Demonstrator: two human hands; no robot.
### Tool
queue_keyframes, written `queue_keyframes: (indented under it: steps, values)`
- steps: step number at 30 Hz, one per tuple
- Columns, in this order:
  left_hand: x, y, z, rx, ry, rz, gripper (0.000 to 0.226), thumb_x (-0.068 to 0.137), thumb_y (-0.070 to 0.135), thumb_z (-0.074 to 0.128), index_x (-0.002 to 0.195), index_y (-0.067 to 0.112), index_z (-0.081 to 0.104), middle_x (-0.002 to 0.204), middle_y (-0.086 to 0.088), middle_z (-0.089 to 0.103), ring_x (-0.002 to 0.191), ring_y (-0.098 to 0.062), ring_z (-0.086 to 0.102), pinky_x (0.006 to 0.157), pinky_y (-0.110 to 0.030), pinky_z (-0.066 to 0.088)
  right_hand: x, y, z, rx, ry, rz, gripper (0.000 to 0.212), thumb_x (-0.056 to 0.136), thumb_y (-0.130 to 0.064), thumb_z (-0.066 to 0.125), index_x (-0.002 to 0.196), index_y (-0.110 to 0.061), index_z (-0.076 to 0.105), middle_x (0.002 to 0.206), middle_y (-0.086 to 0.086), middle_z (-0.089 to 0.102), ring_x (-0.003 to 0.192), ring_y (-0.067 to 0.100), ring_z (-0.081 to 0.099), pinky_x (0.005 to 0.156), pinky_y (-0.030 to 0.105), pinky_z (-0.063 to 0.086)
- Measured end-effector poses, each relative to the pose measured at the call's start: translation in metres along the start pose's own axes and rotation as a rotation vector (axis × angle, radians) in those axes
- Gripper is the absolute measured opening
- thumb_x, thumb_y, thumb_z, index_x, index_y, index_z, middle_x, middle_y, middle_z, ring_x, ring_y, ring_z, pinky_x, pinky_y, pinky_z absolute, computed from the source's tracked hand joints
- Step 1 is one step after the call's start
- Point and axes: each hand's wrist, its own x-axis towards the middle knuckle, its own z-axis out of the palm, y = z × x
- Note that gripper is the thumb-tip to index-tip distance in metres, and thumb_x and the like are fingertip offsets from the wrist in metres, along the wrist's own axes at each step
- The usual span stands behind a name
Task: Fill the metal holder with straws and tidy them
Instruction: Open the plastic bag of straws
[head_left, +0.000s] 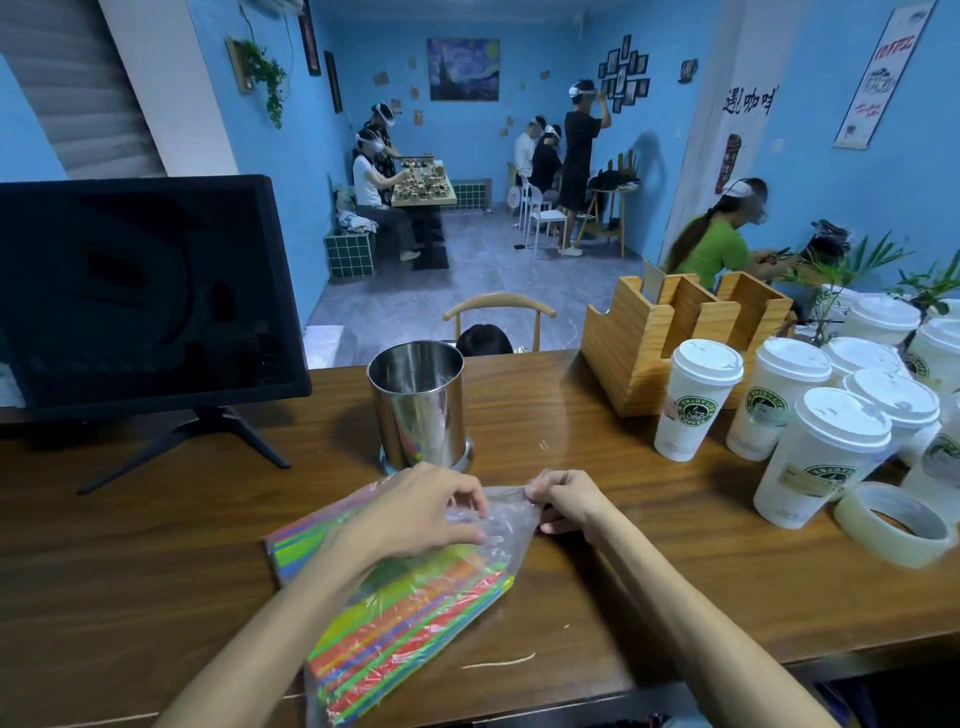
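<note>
A shiny metal holder (418, 405) stands upright on the wooden counter (156, 561), just beyond my hands; nothing shows above its rim. In front of it lies a clear plastic bag (506, 530) packed with bright multicoloured straws (395, 639). My left hand (421, 512) lies over the bag and pinches the loose plastic at its open end. My right hand (563, 501) pinches the same end from the right side. The bag's near end hangs over the counter's front edge.
A dark monitor (140, 291) stands at the left. To the right are a wooden organiser (670, 332), several lidded paper cups (696, 400) and a roll of clear tape (893, 522). A thin strip (498, 661) lies near the front edge. People sit in the room behind.
</note>
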Motion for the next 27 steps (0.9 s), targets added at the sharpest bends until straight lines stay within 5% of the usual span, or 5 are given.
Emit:
queue_keyframes:
  steps: [6, 10, 17, 22, 27]
  values:
    - [-0.002, -0.004, -0.006, 0.025, 0.055, -0.003, 0.018, 0.086, 0.056, 0.068, 0.083, 0.038, 0.067, 0.084, 0.022, 0.070, 0.084, 0.002, 0.064, 0.078, -0.033, 0.053, -0.004, -0.009, -0.005, 0.129, 0.005, 0.024, 0.030, 0.086, -0.002, 0.064, 0.109, -0.021, 0.062, 0.090, 0.006, 0.071, 0.067, 0.018, 0.066, 0.054, 0.027, 0.055]
    - [0.010, 0.007, -0.010, -0.170, 0.120, 0.056, 0.018, 0.089, 0.050, 0.066, 0.088, 0.032, 0.067, 0.088, 0.017, 0.071, 0.088, -0.004, 0.065, 0.083, -0.034, 0.053, -0.011, -0.014, -0.011, 0.153, 0.187, -0.247, 0.071, 0.079, -0.004, 0.077, 0.138, -0.030, 0.046, 0.128, 0.006, 0.058, 0.112, 0.019, 0.059, 0.092, 0.036, 0.053]
    - [0.021, 0.010, 0.010, -0.327, 0.154, 0.049, 0.012, 0.086, 0.047, 0.069, 0.084, 0.035, 0.068, 0.088, 0.012, 0.062, 0.085, -0.008, 0.058, 0.079, -0.035, 0.049, -0.033, -0.034, -0.002, -0.189, 0.387, -0.729, 0.030, 0.083, -0.001, 0.069, 0.101, -0.026, 0.065, 0.103, -0.008, 0.068, 0.094, 0.003, 0.064, 0.090, 0.030, 0.055]
    - [0.023, 0.011, 0.014, -0.363, 0.223, 0.080, 0.010, 0.084, 0.042, 0.076, 0.080, 0.037, 0.068, 0.092, 0.013, 0.057, 0.087, -0.008, 0.058, 0.078, -0.024, 0.045, -0.040, -0.042, 0.002, -0.498, -0.242, -0.717, 0.036, 0.080, 0.002, 0.062, 0.085, -0.032, 0.071, 0.080, -0.011, 0.072, 0.076, 0.005, 0.065, 0.074, 0.029, 0.055]
    - [0.025, 0.012, 0.011, -0.350, 0.203, 0.086, 0.013, 0.085, 0.046, 0.070, 0.083, 0.033, 0.070, 0.083, 0.009, 0.065, 0.086, -0.013, 0.058, 0.080, -0.036, 0.048, -0.029, -0.038, 0.000, -0.600, -0.513, -0.477, 0.025, 0.068, -0.013, 0.064, 0.083, -0.033, 0.066, 0.071, -0.023, 0.068, 0.072, -0.007, 0.061, 0.071, 0.015, 0.047]
